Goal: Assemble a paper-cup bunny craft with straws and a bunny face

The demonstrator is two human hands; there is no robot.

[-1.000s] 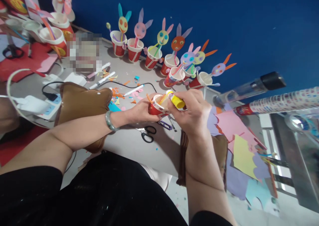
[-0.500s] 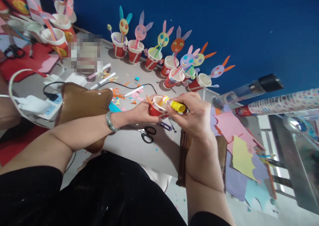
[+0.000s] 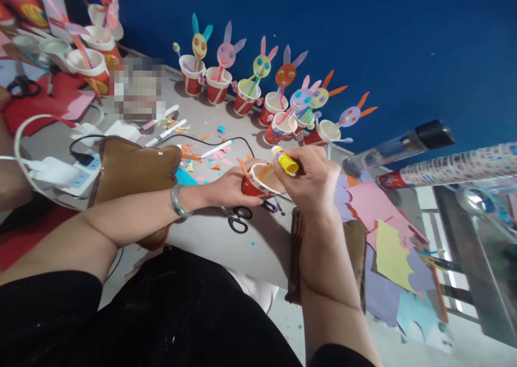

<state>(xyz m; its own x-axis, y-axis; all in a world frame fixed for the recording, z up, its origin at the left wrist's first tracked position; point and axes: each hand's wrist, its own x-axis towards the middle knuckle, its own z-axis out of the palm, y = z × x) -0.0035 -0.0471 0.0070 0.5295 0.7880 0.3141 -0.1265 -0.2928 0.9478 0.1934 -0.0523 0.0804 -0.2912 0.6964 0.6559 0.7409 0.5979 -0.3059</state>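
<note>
Left hand (image 3: 226, 189) gripping one cup (image 3: 256, 188), right hand (image 3: 314, 177) one yellow tube (image 3: 286, 163), perhaps glue

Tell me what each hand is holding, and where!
The left fingers hold a red paper cup by its outer side; the right fingers hold a yellow-and-white tube by its sides.

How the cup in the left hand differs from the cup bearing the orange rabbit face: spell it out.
The held cup is in the left hand; the orange-faced cup stands on the table with no hand on it. The held cup shows no rabbit face; the orange-faced cup has an orange face with lavender ears. Both are red outside with whitish rims.
</note>
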